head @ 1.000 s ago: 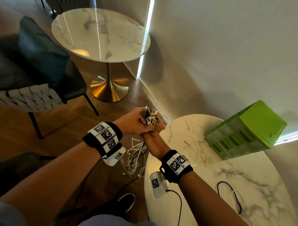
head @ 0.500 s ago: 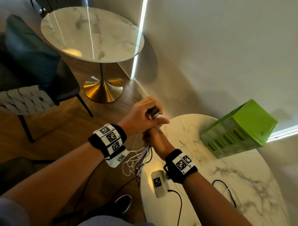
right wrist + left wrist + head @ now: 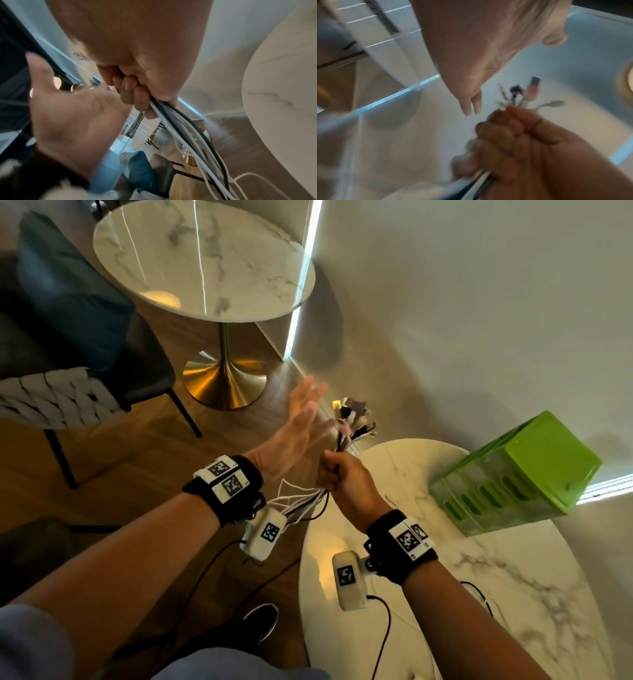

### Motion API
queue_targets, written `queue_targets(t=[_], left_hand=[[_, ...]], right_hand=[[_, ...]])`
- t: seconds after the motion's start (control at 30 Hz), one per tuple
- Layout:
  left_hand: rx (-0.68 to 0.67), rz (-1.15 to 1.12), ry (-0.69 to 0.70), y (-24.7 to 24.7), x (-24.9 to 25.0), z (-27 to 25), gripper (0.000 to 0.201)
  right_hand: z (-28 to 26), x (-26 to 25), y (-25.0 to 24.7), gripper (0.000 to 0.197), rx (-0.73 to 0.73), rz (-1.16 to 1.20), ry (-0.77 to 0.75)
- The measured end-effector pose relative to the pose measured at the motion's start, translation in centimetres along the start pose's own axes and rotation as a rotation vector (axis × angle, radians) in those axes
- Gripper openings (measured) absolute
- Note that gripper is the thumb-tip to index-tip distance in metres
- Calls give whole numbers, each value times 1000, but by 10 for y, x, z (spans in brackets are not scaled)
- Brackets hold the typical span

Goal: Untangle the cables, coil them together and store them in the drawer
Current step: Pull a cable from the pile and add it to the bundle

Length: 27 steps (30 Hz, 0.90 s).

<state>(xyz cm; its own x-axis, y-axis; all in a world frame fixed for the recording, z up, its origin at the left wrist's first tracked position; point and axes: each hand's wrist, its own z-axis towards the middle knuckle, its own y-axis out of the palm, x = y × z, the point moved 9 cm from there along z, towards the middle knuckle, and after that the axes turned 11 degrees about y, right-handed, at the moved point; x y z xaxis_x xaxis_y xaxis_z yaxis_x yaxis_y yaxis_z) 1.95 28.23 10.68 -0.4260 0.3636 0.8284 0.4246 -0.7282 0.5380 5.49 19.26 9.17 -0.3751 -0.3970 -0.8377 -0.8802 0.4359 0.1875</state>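
Note:
My right hand (image 3: 337, 474) grips a bundle of white and black cables (image 3: 352, 424) in a fist, plug ends fanning out above it and the strands (image 3: 298, 503) hanging below. In the right wrist view the cables (image 3: 185, 129) run down out of the curled fingers (image 3: 130, 92). My left hand (image 3: 301, 419) is open beside the plugs, fingers straight, blurred, touching nothing. The left wrist view shows the open left hand (image 3: 471, 105) above the right fist (image 3: 510, 135) and the plugs (image 3: 532, 92). A green plastic drawer unit (image 3: 513, 474) stands on the near marble table (image 3: 513, 594).
More cables, one black (image 3: 479, 594) and one white (image 3: 390, 499), lie on the near table. A second round marble table (image 3: 202, 258) on a gold pedestal stands further off, with a dark chair (image 3: 68, 320) to its left. A wall is on the right.
My left hand has let go of the plug ends and swung out to the left, fingers spread open. The right hand still holds the bundle, now with the plugs exposed.

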Motion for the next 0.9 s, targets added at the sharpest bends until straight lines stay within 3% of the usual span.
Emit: queue_targets(t=[0.03,0.1,0.17,0.2,0.23,0.27,0.4,0.47,0.5,0.53,0.57,0.63,0.7,0.77,0.83,0.9], left_hand=[[-39,55,-87,-2,-17,-6,65],[-391,367,-285,13,-52,-35,35],[-708,689,-520,9,-89,-68,23],[-779,791,-584,-2,-96,-75,25],[-760,831,-618,-19,-103,-69,37],[-654,826,-588,-38,-100,-56,43],[-29,1203,-34,-116,-22,16,20],[340,1049,23,-147,-11,17,25],[451,911,2,-158,-18,15,23],[464,798,-47,-160,-33,14,18],[378,778,-104,-154,-47,12,11],[11,851,-296,-132,-81,-5,7],[-335,782,-534,-107,-122,-40,11],[-554,821,-673,-93,-145,-68,13],[-678,995,-687,-94,-150,-75,44],[-709,1123,-635,-99,-141,-74,86]], right_hand=[[-2,-3,-1,32,-5,64,-8],[-10,-13,3,28,-63,133,-12],[-17,-22,8,26,-121,147,1],[-20,-25,8,25,-137,135,8],[-24,-29,10,25,-150,115,10],[-26,-32,10,23,-158,95,5],[-38,-47,7,14,-165,36,-90],[-40,-50,5,28,-170,60,-119],[-39,-52,4,32,-172,86,-119],[-39,-56,1,33,-165,114,-123],[-37,-63,-4,30,-150,143,-131],[-30,-81,-20,24,-88,197,-141],[-20,-96,-39,24,5,204,-124],[-10,-100,-53,28,75,165,-89],[-1,-98,-60,31,117,127,-74],[5,-96,-64,29,117,119,-60]])
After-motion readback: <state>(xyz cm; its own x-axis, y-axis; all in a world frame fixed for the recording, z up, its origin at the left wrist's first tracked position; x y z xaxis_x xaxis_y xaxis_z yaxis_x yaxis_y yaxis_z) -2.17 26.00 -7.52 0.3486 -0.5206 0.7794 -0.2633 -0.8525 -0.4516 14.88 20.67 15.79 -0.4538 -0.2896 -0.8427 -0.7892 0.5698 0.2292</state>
